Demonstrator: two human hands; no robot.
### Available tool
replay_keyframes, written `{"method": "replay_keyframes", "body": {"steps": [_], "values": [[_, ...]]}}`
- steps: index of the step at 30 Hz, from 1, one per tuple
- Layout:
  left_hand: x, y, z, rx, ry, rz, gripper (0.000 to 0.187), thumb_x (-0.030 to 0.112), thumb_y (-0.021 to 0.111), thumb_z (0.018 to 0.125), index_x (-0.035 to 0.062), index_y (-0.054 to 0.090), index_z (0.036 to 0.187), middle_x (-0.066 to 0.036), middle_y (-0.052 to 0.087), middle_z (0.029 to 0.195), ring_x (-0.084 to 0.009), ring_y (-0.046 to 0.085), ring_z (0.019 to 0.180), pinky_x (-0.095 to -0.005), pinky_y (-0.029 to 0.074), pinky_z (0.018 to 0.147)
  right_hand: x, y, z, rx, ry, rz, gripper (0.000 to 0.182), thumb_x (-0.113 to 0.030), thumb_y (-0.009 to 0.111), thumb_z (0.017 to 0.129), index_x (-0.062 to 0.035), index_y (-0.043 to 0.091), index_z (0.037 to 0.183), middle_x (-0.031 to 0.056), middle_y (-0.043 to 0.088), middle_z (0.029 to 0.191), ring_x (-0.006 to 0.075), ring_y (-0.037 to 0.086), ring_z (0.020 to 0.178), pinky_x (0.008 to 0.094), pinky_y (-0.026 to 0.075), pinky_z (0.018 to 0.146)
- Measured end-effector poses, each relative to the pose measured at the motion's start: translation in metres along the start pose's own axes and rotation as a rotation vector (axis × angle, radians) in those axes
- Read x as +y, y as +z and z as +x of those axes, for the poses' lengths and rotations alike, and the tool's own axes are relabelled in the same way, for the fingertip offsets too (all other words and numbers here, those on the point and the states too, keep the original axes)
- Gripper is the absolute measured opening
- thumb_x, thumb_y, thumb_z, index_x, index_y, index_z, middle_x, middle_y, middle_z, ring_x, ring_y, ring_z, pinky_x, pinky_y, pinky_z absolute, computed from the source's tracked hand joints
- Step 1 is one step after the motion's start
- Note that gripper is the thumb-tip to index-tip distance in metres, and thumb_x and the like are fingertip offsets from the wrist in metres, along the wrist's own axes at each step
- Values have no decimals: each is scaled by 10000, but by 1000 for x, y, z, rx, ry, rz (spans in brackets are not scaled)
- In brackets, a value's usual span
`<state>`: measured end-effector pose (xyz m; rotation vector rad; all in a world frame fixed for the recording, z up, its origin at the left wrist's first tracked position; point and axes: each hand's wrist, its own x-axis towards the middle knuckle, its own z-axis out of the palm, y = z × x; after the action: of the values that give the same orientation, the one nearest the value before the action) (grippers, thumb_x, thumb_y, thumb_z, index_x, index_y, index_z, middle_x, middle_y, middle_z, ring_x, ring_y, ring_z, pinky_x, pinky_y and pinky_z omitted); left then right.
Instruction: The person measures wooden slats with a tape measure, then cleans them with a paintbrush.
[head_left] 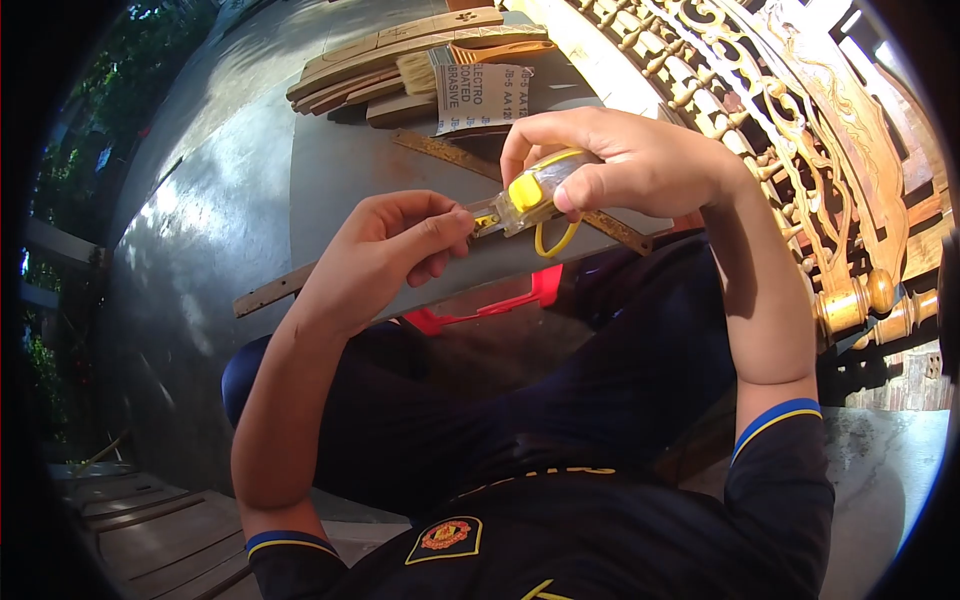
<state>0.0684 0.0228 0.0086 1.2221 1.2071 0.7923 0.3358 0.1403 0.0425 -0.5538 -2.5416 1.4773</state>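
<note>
My right hand (640, 165) is wrapped round a tape measure (527, 192) with a clear case, a yellow button and a yellow strap loop hanging below. The fingers of my left hand (400, 240) pinch the end of its yellow blade (485, 220), a short length of which is drawn out. Both hands are raised in front of me, above the grey work surface. Behind the tape lies a rusty metal ruler or strip (440, 155), partly hidden by my right hand. A thin wooden strip (268, 292) lies by my left wrist.
Beyond my hands lie stacked wooden boards (390, 55), a brush (500, 52) and a sheet of abrasive paper (485, 95). Carved wooden furniture parts (790, 120) stand at the right. Something red (485, 305) is below the near edge, between my legs.
</note>
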Motion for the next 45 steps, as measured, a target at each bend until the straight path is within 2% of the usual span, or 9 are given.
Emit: {"method": "replay_keyframes", "body": {"steps": [4,5,8,11,15,26,33,41,45], "values": [[-1,-3,9,148,134,351,233,235,754,1007,5,769,1039,26,682,868,-49,529,728,-236,421,659,3,-19,-17,-34,173,-63,545,-453,655,946,-3,619,1252,105,637,1165,193,631,1041,356,563,880],[-1,-4,10,171,164,415,216,225,761,997,10,767,1025,34,670,865,-42,496,701,-230,399,657,0,-23,-19,-50,223,-100,444,-336,627,968,-14,612,1275,101,634,1176,192,630,1051,367,570,898],[13,-3,9,254,200,720,218,218,794,958,2,782,989,18,680,877,-69,498,733,-249,413,691,2,-25,-24,-16,278,-86,419,-285,615,966,-14,604,1286,104,631,1182,194,630,1062,368,574,909],[13,-11,19,249,266,785,225,221,812,929,2,803,979,-6,690,902,-108,519,776,-289,445,738,8,-28,-24,-20,281,-104,357,-201,591,976,-27,599,1287,108,630,1185,203,634,1078,372,589,915],[4,-16,30,254,217,820,245,240,818,929,6,824,998,-29,706,933,-145,554,807,-328,474,778,7,-27,-20,1,350,-162,332,-155,575,975,-35,596,1284,108,631,1191,213,639,1093,381,607,907],[-4,-14,31,283,165,758,250,275,833,923,36,852,995,-30,776,931,-137,616,824,-319,502,789,9,-28,-20,-10,348,-161,329,-172,580,979,-31,595,1277,115,639,1193,216,643,1092,374,610,891],[-8,-14,32,299,133,720,269,298,833,926,44,857,1009,-10,767,888,-99,572,787,-296,480,745,15,-32,-19,-20,301,-255,358,-216,586,996,-34,581,1304,120,646,1212,231,645,1095,385,583,944],[-5,-10,29,302,141,693,280,312,839,921,55,862,1027,10,754,846,-72,519,711,-281,443,663,11,-31,-19,-7,362,-207,363,-221,588,982,-42,590,1297,120,650,1200,230,638,1114,383,555,983],[-6,-9,31,326,147,672,282,320,849,892,60,871,999,-44,773,818,-118,573,706,-325,499,696,15,-29,-17,-4,302,-253,361,-228,583,986,-42,599,1296,127,658,1200,239,650,1109,388,556,988]]}}
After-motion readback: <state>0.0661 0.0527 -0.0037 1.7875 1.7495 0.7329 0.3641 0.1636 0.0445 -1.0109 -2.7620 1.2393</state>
